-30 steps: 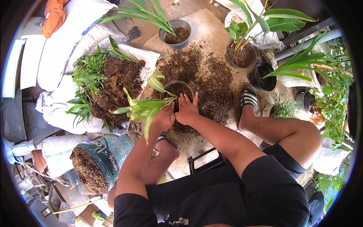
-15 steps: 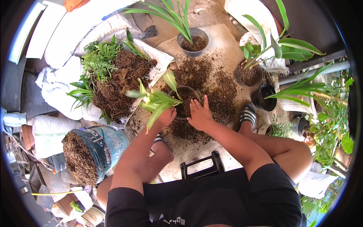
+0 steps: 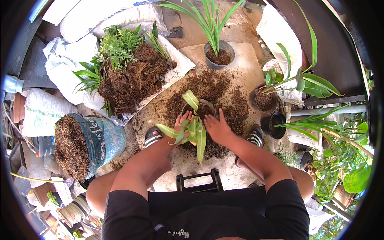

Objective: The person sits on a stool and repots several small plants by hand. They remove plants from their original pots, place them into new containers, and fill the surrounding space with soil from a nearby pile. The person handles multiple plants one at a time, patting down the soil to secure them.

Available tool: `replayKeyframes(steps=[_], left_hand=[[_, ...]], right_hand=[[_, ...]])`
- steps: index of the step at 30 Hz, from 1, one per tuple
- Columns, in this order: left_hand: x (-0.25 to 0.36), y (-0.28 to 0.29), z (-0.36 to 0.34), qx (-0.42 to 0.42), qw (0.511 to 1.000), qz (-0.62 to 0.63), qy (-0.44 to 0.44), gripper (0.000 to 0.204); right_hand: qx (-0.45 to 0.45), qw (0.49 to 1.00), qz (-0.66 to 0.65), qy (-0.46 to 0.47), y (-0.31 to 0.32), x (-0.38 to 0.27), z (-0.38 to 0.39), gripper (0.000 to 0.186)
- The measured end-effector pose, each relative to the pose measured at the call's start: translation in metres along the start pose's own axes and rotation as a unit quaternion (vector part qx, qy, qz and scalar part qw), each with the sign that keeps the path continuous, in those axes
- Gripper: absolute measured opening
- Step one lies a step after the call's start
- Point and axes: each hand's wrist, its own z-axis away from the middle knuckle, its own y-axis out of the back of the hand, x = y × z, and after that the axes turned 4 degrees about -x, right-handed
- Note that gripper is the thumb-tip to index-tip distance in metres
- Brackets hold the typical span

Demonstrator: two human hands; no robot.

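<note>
Between my hands stands a round dark pot (image 3: 203, 100) filled with brown soil. A young plant with broad yellow-green leaves (image 3: 196, 131) rises from it and leans toward me, covering the pot's near side. At the pot's left side is my left hand (image 3: 183, 125), partly hidden by leaves; the fingers that show are stretched toward the soil. My right hand (image 3: 218, 127) lies at the right side of the pot, fingers spread over the rim and soil, holding nothing. Loose soil (image 3: 236, 108) is scattered on the pale board around the pot.
A tilted blue bucket (image 3: 108, 140) of dry brown growing mix is at left. Uprooted plants with a root mass (image 3: 134, 82) lie on white sacking. Potted plants stand around: a grey pot (image 3: 219, 64) at the back, others at right. A black stool (image 3: 199, 182) is before me.
The view has shifted, with the pot now lower. The plant's leaves have swung toward me and across my left hand. My right hand still lies at the pot's right side.
</note>
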Motion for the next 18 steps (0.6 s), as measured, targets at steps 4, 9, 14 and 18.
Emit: replayKeyframes(steps=[4, 9, 14, 18], left_hand=[[-0.007, 0.016, 0.002, -0.050, 0.998, 0.027, -0.033, 0.064], [-0.017, -0.043, -0.018, 0.108, 0.969, 0.214, -0.057, 0.051], [-0.028, -0.050, -0.037, 0.026, 0.961, 0.271, -0.054, 0.039], [-0.032, -0.064, -0.033, 0.058, 0.970, 0.235, -0.034, 0.041]], right_hand=[[-0.059, 0.973, -0.200, -0.097, 0.007, -0.042, -0.007, 0.061], [0.139, 0.941, -0.272, -0.146, -0.025, -0.058, -0.025, 0.061], [0.077, 0.922, -0.344, -0.159, 0.004, -0.065, -0.026, 0.085], [-0.026, 0.947, -0.298, -0.117, 0.028, -0.065, -0.025, 0.081]])
